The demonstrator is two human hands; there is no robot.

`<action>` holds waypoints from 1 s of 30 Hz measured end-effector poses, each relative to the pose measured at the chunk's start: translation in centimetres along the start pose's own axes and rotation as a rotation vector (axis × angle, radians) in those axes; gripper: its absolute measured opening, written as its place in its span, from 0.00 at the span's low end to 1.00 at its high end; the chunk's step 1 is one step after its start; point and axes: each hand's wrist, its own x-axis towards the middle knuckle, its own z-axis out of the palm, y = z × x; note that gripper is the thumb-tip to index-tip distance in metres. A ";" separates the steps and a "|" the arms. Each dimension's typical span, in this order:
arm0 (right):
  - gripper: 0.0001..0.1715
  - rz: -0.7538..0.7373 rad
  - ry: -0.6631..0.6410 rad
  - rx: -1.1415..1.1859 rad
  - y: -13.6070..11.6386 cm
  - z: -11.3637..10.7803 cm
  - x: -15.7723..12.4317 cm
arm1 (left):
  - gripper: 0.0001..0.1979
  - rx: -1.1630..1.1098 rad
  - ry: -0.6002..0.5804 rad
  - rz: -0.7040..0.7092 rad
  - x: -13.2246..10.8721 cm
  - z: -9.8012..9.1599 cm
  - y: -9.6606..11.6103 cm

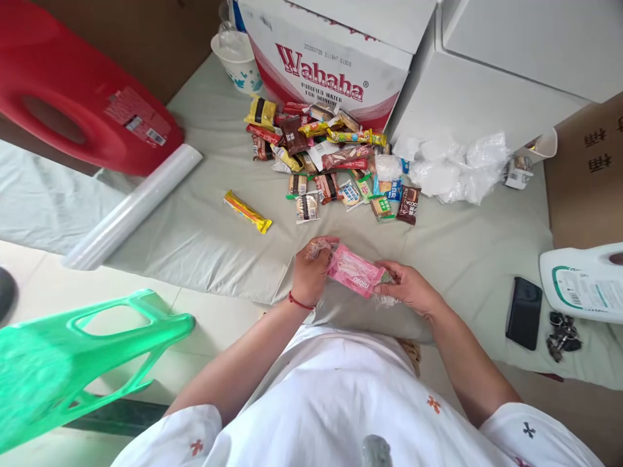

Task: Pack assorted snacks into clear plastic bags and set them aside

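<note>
The pink packet (354,271) is held clear of the sheet (209,233), above its near edge and just in front of the person's body.

The left hand (311,275) is closed round the packet's far end, with crumpled clear film (318,248) bunched at the fingers. The right hand (411,288) pinches the near end between thumb and fingers, with more film showing below it.

The packet's long axis runs hand to hand, slanting from the left hand's farther end towards the right hand's nearer end. Its printed face is up, the lettering inverted to the wearer.

Judgement: the film is best handled with the packet kept level and taut between both grips. One hand should work while the other anchors, so the film does not tear or slip.

The snack pile (331,155) lies well apart, towards the far edge by the carton (331,65).
</note>
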 end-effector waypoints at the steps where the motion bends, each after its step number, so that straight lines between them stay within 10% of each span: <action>1: 0.35 -0.013 0.053 -0.073 0.4 -0.2 -0.3 | 0.15 0.029 0.007 0.024 0.0 -0.3 -0.2; 11: 0.18 -0.029 0.219 -0.222 2.1 0.5 -2.3 | 0.11 0.690 0.079 0.345 -1.4 -1.2 -0.1; 20: 0.02 -0.204 0.514 -0.534 0.9 4.6 -2.2 | 0.13 1.209 -0.297 0.846 -4.6 0.7 -1.5; 30: 0.13 -0.383 0.549 -0.471 1.1 6.7 -1.4 | 0.20 1.283 -0.444 0.971 -5.6 -0.2 -4.2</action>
